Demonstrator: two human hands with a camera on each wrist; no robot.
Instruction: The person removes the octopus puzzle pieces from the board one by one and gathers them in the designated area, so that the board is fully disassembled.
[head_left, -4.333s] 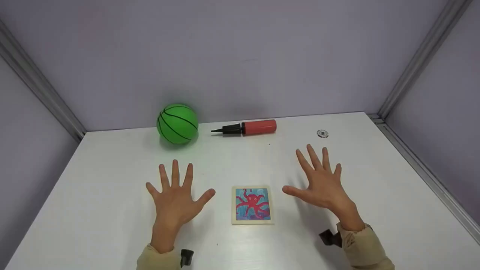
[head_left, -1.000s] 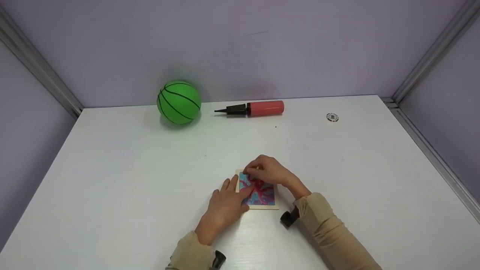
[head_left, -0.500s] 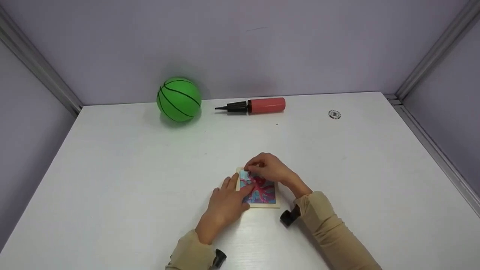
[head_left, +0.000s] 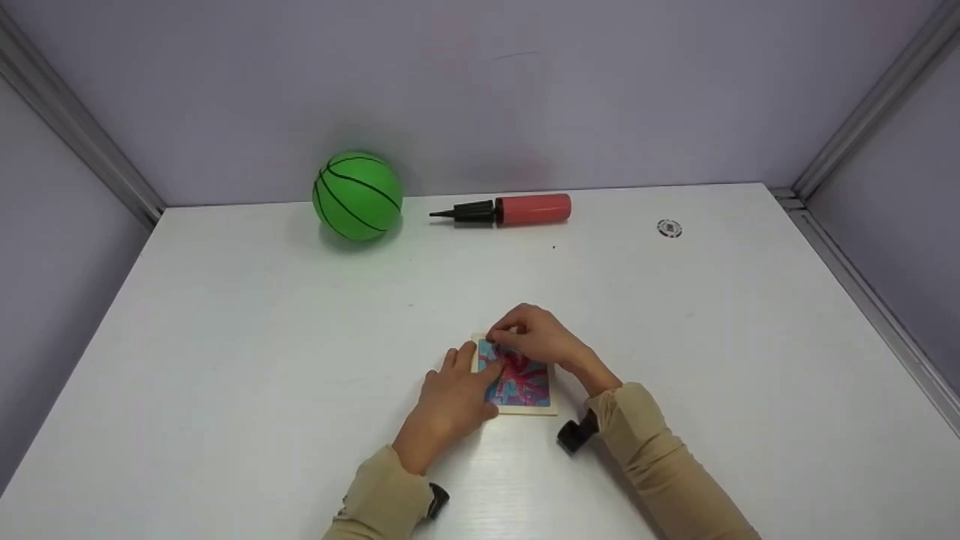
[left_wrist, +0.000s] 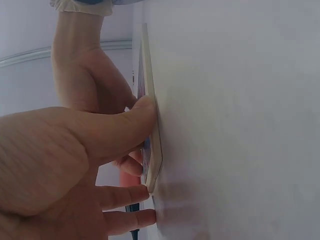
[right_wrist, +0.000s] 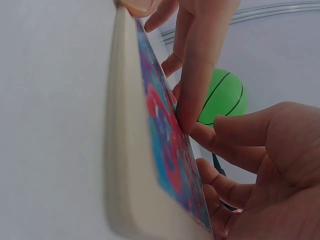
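Observation:
A small wooden octopus puzzle point(head_left: 525, 386), pink on blue in a pale frame, lies flat on the table. My left hand point(head_left: 448, 401) holds it from the left: the thumb point(left_wrist: 142, 112) presses its near edge, the index finger rests on the picture, and other fingers lie at the left edge. My right hand point(head_left: 544, 337) bends over the puzzle's far side, its curled fingers touching the picture near the upper left. Whether it pinches a piece is hidden. In the right wrist view the right hand point(right_wrist: 270, 160) is close to the left index finger, against the picture point(right_wrist: 167, 135).
A green ball point(head_left: 358, 196) with black lines sits at the back left. Beside it lies a hand pump point(head_left: 532, 210) with a red barrel and black nozzle. A round black-and-white chip point(head_left: 670, 229) is at the back right. Walls border the white table point(head_left: 225, 360).
Earlier both hands were spread above the table on either side of the puzzle. They have since come together onto it. Over the last second they have hardly moved.

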